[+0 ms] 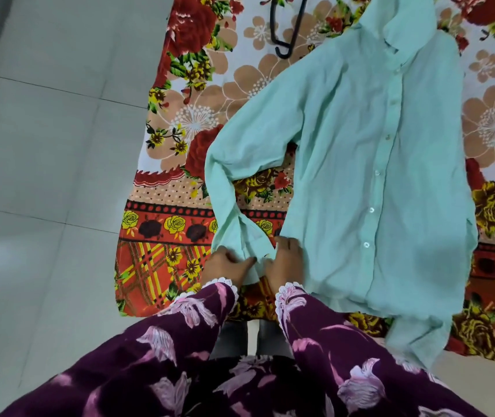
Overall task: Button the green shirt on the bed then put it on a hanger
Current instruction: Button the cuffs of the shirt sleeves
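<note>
Floral bed [180,224] | shirt [360,164] flat beyond our hands, front buttoned | left hand [225,266] and right hand [285,260] pinch the cuff [255,251] between them, likely to button it | hanger [288,28] far ahead.

Mint-green shirt [360,164] with white buttons, red, yellow and tan floral bedsheet [180,115], purple pink-flowered sleeves [198,314], black hanger [293,28], pale grey floor tiles [44,145]

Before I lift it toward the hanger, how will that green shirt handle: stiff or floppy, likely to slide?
Probably very floppy: the green shirt lies flat with soft wrinkles, and its sleeve bends limply. It looks thin and light, so it should sag from wherever the hands grip it. Its hem already hangs over the bed edge, so it may slide off if tugged.
</note>
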